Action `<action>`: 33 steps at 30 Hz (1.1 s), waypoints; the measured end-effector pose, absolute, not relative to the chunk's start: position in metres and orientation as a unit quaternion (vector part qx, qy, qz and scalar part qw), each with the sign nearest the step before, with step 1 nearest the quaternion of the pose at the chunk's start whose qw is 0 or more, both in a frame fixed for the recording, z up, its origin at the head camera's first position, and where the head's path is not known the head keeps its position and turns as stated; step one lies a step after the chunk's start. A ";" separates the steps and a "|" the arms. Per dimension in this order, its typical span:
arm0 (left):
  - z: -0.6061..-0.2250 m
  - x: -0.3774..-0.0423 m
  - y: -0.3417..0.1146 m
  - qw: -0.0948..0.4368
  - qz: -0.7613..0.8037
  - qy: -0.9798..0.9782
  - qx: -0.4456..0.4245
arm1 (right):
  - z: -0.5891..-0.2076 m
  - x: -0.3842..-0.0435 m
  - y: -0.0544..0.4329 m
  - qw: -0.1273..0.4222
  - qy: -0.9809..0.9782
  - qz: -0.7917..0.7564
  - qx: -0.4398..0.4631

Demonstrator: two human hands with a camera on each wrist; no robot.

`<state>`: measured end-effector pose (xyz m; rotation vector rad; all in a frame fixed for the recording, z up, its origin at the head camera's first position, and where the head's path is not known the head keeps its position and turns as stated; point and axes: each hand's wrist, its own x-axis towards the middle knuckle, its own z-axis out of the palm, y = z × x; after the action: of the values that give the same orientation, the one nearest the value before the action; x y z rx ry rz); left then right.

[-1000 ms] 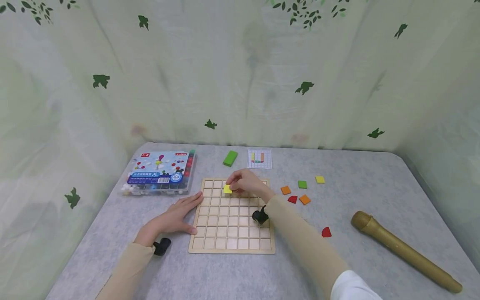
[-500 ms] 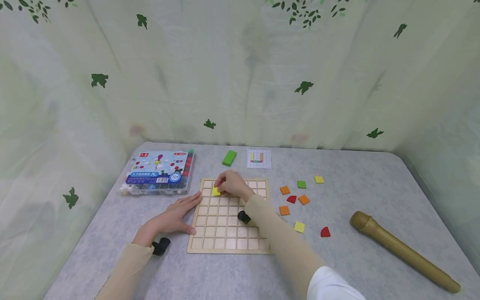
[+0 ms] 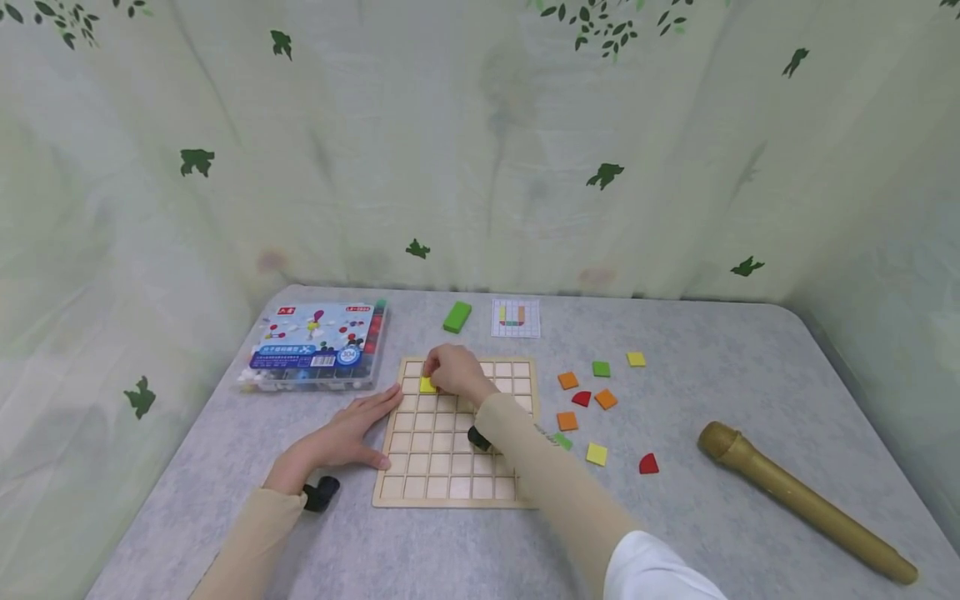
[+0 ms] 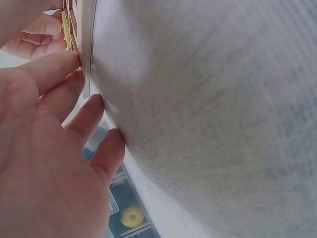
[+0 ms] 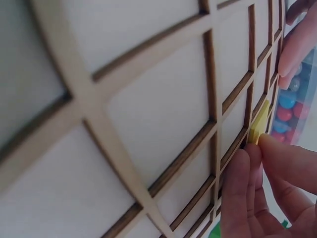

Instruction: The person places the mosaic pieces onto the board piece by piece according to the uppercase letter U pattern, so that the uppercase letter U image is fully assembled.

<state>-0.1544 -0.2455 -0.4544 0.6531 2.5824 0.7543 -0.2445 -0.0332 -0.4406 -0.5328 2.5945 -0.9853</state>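
A wooden grid board (image 3: pixel 455 502) lies flat on the table in the head view. My right hand (image 3: pixel 459 372) pinches a yellow square tile (image 3: pixel 427 385) over a cell in the board's second row from the back, second column from the left. The right wrist view shows that yellow tile (image 5: pixel 258 123) between thumb and fingertips, tilted against the grid's ridges. My left hand (image 3: pixel 343 435) rests at the board's left edge, thumb and fingers spread. In the left wrist view its fingertips (image 4: pixel 73 58) touch the board's side.
Right of the board lie loose tiles: orange squares (image 3: pixel 567 421), yellow squares (image 3: pixel 596 454), green squares (image 3: pixel 601 368) and red quarter-rounds (image 3: pixel 648 463). A pattern card (image 3: pixel 516 319) and green block (image 3: pixel 457 317) sit behind it. A plastic parts case (image 3: pixel 312 346) stands left, a brown stick (image 3: pixel 806 500) right.
My right hand has moved left across the board with the yellow tile, from about the third column to the second, and lower onto the grid. The left hand has stayed put.
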 end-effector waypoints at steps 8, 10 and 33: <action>-0.454 -0.155 -0.245 0.183 0.263 0.919 0.232 | -0.446 -0.249 -0.012 0.201 0.825 -0.493 -0.189; -0.454 -0.155 -0.244 0.183 0.264 0.919 0.228 | -0.446 -0.251 -0.002 0.208 0.804 -0.525 -0.189; -0.454 -0.153 -0.244 0.180 0.262 0.920 0.228 | -0.435 -0.281 0.217 0.183 0.783 -0.589 -0.076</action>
<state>-0.1533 -0.2439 -0.4541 0.6433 2.6004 0.7388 -0.2806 0.2166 -0.4354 -0.2142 2.2104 -1.6623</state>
